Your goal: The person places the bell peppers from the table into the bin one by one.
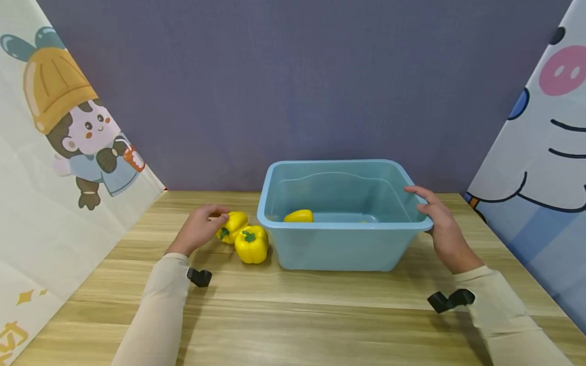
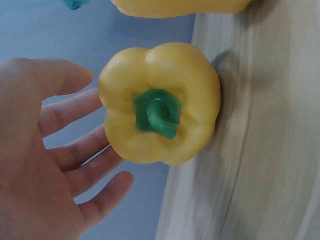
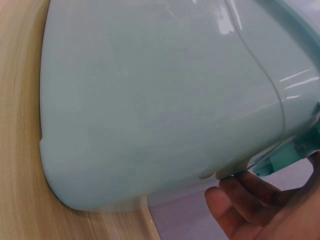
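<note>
Two yellow bell peppers with green stems lie side by side on the table. My left hand (image 1: 199, 229) is at the farther bell pepper (image 1: 236, 222), with its fingers loosely spread. In the left wrist view the thumb and fingers (image 2: 75, 110) reach to one side of a bell pepper (image 2: 160, 102) without closing round it. The nearer bell pepper (image 1: 252, 245) stands beside the bin. My right hand (image 1: 439, 223) grips the right end of the light blue plastic bin (image 1: 339, 246) at its rim, fingers curled under the edge in the right wrist view.
Inside the bin lies another yellow piece (image 1: 299, 216), partly hidden by the front wall. A wood-grain table (image 1: 293, 315) carries everything. Behind it rises a grey-purple panel (image 1: 293, 91), and printed white panels (image 1: 36, 213) flank both sides.
</note>
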Demonstrator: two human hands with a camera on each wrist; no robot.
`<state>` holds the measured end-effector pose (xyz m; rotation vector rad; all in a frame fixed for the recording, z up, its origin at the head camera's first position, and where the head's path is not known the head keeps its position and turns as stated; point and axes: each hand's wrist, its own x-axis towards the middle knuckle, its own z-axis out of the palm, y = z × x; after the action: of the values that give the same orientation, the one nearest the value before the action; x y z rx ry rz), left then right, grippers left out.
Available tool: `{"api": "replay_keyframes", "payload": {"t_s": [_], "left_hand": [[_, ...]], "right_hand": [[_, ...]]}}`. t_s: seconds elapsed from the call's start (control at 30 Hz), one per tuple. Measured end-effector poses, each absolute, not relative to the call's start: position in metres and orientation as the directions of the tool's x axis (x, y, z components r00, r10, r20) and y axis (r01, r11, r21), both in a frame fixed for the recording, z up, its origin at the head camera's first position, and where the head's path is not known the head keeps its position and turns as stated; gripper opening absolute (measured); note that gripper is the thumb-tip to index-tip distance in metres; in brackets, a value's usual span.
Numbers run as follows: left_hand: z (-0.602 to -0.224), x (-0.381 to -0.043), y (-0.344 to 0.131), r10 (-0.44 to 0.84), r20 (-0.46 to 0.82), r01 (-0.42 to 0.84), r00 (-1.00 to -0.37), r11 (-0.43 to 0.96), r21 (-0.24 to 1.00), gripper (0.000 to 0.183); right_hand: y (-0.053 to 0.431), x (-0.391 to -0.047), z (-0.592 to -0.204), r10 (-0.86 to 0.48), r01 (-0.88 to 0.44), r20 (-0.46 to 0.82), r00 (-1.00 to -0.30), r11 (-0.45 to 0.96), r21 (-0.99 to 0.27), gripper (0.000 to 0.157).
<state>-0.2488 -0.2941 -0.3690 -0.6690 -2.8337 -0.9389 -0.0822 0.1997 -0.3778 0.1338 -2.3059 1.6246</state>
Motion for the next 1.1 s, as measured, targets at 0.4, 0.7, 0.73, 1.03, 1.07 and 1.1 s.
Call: {"api": "replay_keyframes", "payload": {"t_s": [0.4, 0.7, 0.73, 1.03, 1.07, 1.1], "left_hand": [[-0.375, -0.254, -0.296, 0.359, 0.128, 0.363, -0.925, 0.730, 0.579, 0.035], [-0.381, -0.257, -0.298, 0.352, 0.069, 0.317, -0.933, 0.720, 0.617, 0.043], [-0.381, -0.257, -0.298, 0.357, 0.067, 0.319, -0.932, 0.717, 0.620, 0.044], [-0.385, -0.258, -0.302, 0.391, 0.027, 0.303, -0.920, 0.666, 0.681, 0.048], [-0.385, -0.257, -0.302, 0.393, 0.024, 0.300, -0.919, 0.662, 0.687, 0.048], [-0.385, -0.258, -0.303, 0.395, 0.021, 0.299, -0.919, 0.658, 0.692, 0.048]], "right_hand": [[0.205, -0.090, -0.380, 0.093, -0.268, 0.316, -0.944, 0.341, -0.901, 0.043], [0.208, -0.094, -0.381, 0.094, -0.264, 0.313, -0.945, 0.346, -0.900, 0.043], [0.207, -0.094, -0.381, 0.095, -0.262, 0.312, -0.945, 0.348, -0.900, 0.043], [0.206, -0.092, -0.380, 0.098, -0.257, 0.308, -0.946, 0.346, -0.902, 0.043], [0.206, -0.091, -0.379, 0.099, -0.258, 0.308, -0.946, 0.346, -0.902, 0.043], [0.205, -0.091, -0.379, 0.099, -0.258, 0.308, -0.946, 0.346, -0.902, 0.043]]}}
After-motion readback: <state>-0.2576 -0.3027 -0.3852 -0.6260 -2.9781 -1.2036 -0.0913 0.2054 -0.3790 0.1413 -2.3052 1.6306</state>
